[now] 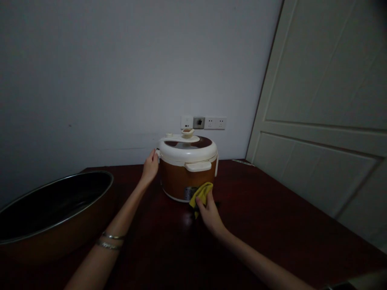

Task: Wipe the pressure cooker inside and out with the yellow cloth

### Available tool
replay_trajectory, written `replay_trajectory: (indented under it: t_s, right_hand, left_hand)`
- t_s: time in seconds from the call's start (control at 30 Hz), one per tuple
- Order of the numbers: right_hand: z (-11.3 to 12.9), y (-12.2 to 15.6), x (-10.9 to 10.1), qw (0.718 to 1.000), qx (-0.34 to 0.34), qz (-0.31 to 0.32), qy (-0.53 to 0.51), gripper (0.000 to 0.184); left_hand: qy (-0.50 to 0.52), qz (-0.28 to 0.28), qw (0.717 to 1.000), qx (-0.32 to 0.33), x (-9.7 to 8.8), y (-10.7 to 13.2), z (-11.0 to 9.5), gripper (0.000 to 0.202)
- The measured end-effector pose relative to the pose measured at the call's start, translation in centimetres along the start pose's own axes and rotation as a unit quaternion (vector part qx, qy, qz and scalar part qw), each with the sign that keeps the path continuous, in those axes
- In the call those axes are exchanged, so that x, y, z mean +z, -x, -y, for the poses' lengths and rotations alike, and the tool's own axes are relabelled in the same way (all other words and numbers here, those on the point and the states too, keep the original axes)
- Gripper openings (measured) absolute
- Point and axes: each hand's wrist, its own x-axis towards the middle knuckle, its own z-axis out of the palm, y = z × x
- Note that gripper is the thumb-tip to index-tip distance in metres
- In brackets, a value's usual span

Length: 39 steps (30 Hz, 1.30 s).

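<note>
An electric pressure cooker (172,177) with a brown body and a white lid (188,154) stands upright on the dark red table. At its left side, my left hand (150,166) is closed around a white side handle (158,153). My right hand (210,211) pinches a yellow cloth (202,192) against the lower front of the body. The cloth partly covers a dark label (190,192) there. Another white handle (198,166) juts out above the cloth.
A large dark pan (60,225) with a brown outside stands at the left. Wall sockets (215,123) are behind the cooker, and a white panelled door (317,169) borders the table (272,225) on the right. A flat strip (243,162) lies at the back edge.
</note>
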Motion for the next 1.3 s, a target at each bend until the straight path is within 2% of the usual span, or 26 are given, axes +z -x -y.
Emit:
replay_trajectory:
  t_s: [0.07, 0.1, 0.13, 0.2, 0.27, 0.33, 0.43, 0.53, 0.6, 0.67, 0.73, 0.83, 0.93, 1.03, 1.13, 1.23, 1.3]
  right_hand:
    - [1.3, 1.1, -0.2, 0.998, 0.032, -0.054, 0.017, 0.065]
    - [1.8, 1.4, -0.5, 0.997, 0.030, -0.061, 0.022, 0.066]
    - [2.2, 1.5, -1.1, 0.998, 0.003, -0.045, 0.034, 0.064]
    - [2.6, 0.8, -2.3, 0.992, -0.107, 0.017, 0.064, 0.056]
    - [2.6, -0.8, -3.3, 0.966, -0.226, 0.076, 0.098, 0.050]
    - [2.4, -3.1, -3.8, 0.939, -0.304, 0.099, 0.129, 0.044]
    - [2.7, -6.8, -3.4, 0.919, -0.355, 0.079, 0.153, 0.039]
    - [4.1, -10.1, -2.1, 0.904, -0.394, 0.040, 0.162, 0.036]
    - [5.3, -11.3, -1.0, 0.897, -0.401, 0.027, 0.181, 0.034]
    - [6.1, -11.4, 0.1, 0.900, -0.388, 0.033, 0.195, 0.034]
    - [6.1, -10.2, 1.2, 0.907, -0.369, 0.063, 0.192, 0.042]
    - [4.5, -6.9, 2.2, 0.906, -0.372, 0.107, 0.171, 0.053]
    - [2.6, -4.9, 1.8, 0.897, -0.389, 0.115, 0.174, 0.038]
    - [2.4, -6.6, 0.3, 0.889, -0.408, 0.093, 0.187, 0.031]
    - [4.2, -10.3, -0.8, 0.900, -0.385, 0.057, 0.198, 0.032]
    - [5.9, -12.3, 0.4, 0.905, -0.365, 0.039, 0.216, 0.036]
    - [6.2, -11.6, 2.2, 0.900, -0.367, 0.046, 0.231, 0.038]
  left_hand:
    - [0.003, -0.002, 1.000, -0.001, 0.0, 0.0, -0.1, 0.046]
    - [0.004, -0.002, 1.000, -0.001, -0.1, 0.0, -0.1, 0.046]
    - [0.006, -0.003, 1.000, -0.002, -0.1, 0.0, 0.0, 0.045]
    - [0.011, -0.006, 1.000, -0.003, -0.1, 0.0, 0.2, 0.043]
    - [0.021, -0.010, 1.000, -0.005, -0.1, 0.0, 0.4, 0.042]
    - [0.037, -0.015, 0.999, -0.008, 0.0, 0.0, 0.7, 0.042]
    - [0.059, -0.023, 0.998, -0.016, 0.2, 0.0, 0.9, 0.041]
    - [0.069, -0.026, 0.997, -0.020, 0.2, -0.1, 0.8, 0.040]
    - [0.072, -0.024, 0.997, -0.022, 0.1, -0.1, 0.6, 0.039]
    - [0.078, -0.021, 0.996, -0.026, -0.1, -0.1, 0.4, 0.038]
    - [0.086, -0.018, 0.996, -0.029, -0.2, 0.0, 0.3, 0.037]
    - [0.090, -0.017, 0.995, -0.031, -0.3, 0.0, 0.1, 0.036]
    - [0.091, -0.018, 0.995, -0.039, -0.3, -0.1, 0.2, 0.036]
    - [0.095, -0.020, 0.994, -0.043, -0.3, -0.1, 0.3, 0.037]
    - [0.100, -0.018, 0.994, -0.043, -0.3, -0.1, 0.4, 0.037]
    - [0.102, -0.015, 0.994, -0.047, -0.3, -0.1, 0.3, 0.037]
    - [0.099, -0.015, 0.994, -0.045, -0.4, -0.1, 0.3, 0.036]
